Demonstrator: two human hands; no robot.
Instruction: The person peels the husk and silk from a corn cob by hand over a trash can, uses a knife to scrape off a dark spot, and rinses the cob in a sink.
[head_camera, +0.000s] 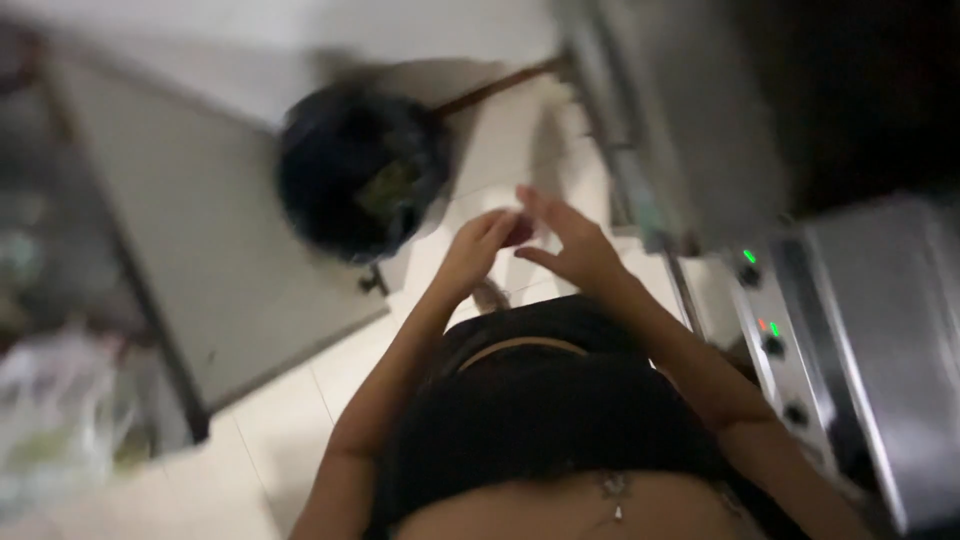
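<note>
The picture is blurred by motion. My left hand (478, 250) and my right hand (570, 245) meet in front of my body, above a pale tiled floor. Between them sits a small dark reddish thing (520, 232); its kind is not clear. The left fingers curl around it, and the right hand touches it with fingers spread. A black bin (350, 170) lined with a dark bag stands on the floor just beyond the left hand, with green scraps inside.
A steel appliance (860, 330) with knobs and small green and red lights stands at the right. A grey metal cabinet (200, 240) fills the left, with a pale plastic bag (50, 410) at its near end. A brown stick (500, 85) leans behind the bin.
</note>
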